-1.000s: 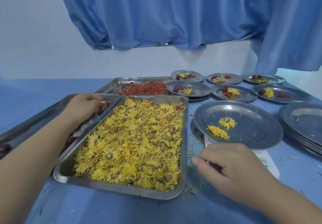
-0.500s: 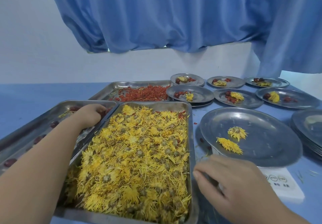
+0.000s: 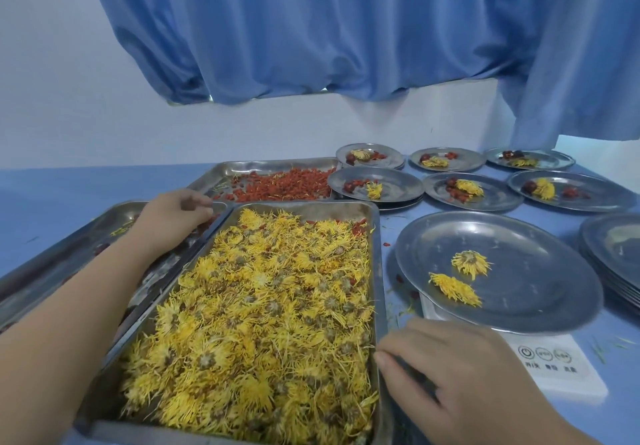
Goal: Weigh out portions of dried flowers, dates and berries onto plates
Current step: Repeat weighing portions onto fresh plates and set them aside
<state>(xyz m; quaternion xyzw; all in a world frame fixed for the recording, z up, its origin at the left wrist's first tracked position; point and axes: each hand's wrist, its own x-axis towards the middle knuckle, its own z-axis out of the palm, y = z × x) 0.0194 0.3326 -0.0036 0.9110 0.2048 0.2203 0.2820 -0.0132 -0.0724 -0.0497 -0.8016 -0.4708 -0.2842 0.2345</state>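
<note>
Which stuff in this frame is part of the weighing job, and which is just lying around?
Job: flower tray, berry tray, date tray under left hand, plate on scale, filled plates, spare plate stack.
Lying about: curtain, loose berries on table.

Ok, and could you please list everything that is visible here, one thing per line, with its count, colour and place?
flower tray: one, steel, centre front, full of yellow dried flowers
berry tray: one, steel, behind the flower tray, holding red berries
date tray: one, steel, left of the flower tray
scale: one, white, front right
plate: one, steel, on the scale, carrying two yellow flower heads
filled plates: six, steel, back right
empty plates: one stack, steel, right edge
curtain: one, blue, above the back wall
table: one, blue
left hand: in the date tray's far corner, fingers curled, contents hidden
right hand: resting between flower tray and scale
</note>
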